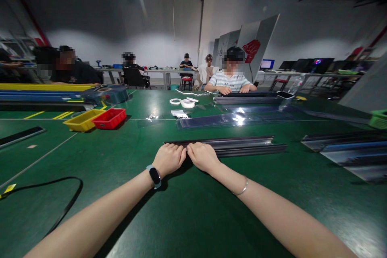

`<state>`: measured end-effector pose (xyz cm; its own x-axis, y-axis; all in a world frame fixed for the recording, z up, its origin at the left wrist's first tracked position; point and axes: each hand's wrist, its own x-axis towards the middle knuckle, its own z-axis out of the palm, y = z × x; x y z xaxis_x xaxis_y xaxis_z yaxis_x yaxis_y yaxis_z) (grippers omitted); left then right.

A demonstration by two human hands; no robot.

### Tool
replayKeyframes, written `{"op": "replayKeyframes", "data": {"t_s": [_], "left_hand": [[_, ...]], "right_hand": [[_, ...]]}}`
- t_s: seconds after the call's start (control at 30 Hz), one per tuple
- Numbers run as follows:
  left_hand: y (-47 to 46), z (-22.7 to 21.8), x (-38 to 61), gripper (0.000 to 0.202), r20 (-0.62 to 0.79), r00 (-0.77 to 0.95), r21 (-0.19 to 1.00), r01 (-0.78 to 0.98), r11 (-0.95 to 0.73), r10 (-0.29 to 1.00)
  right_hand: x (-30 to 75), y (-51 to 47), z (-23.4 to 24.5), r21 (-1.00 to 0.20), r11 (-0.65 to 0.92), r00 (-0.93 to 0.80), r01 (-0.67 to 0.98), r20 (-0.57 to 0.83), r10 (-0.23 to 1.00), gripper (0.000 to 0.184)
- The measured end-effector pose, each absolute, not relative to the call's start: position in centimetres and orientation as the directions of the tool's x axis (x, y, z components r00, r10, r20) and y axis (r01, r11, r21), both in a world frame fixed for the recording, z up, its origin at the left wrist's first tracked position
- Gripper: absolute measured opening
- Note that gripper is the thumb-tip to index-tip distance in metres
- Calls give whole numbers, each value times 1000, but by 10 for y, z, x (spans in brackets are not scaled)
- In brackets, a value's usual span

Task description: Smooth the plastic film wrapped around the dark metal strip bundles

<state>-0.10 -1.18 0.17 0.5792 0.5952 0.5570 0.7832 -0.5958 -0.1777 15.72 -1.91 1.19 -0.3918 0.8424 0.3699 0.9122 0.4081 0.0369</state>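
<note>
A long dark metal rail [242, 145] lies across the green table [187, 213] in front of me. Both my hands rest side by side on its left part, knuckles toward me. My left hand [168, 159], with a smartwatch on the wrist, has its fingers curled over the rail's near edge. My right hand [203, 156], a thin bracelet on its wrist, is curled over the rail the same way. The fingertips of both hands are hidden behind the knuckles.
A yellow bin [82, 120] and a red bin [109, 118] stand at the left. Rolls of white tape [187, 103] and a clear plastic sleeve [229, 119] lie beyond. More rails [347, 147] lie at the right. A black cable [60, 193] loops near left. A person's hands [225, 90] work opposite.
</note>
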Motion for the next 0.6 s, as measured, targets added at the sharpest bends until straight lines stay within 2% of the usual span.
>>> {"op": "replayKeyframes", "data": {"t_s": [0.37, 0.6], "left_hand": [[-14, 5, -1, 33, 583, 570, -141, 773, -618, 580], [-14, 5, 0, 31, 555, 597, -163, 761, -628, 578]], "right_hand": [[157, -22, 15, 33, 418, -402, 908, 355, 844, 44], [157, -20, 11, -16, 414, -373, 910, 405, 835, 39]]}}
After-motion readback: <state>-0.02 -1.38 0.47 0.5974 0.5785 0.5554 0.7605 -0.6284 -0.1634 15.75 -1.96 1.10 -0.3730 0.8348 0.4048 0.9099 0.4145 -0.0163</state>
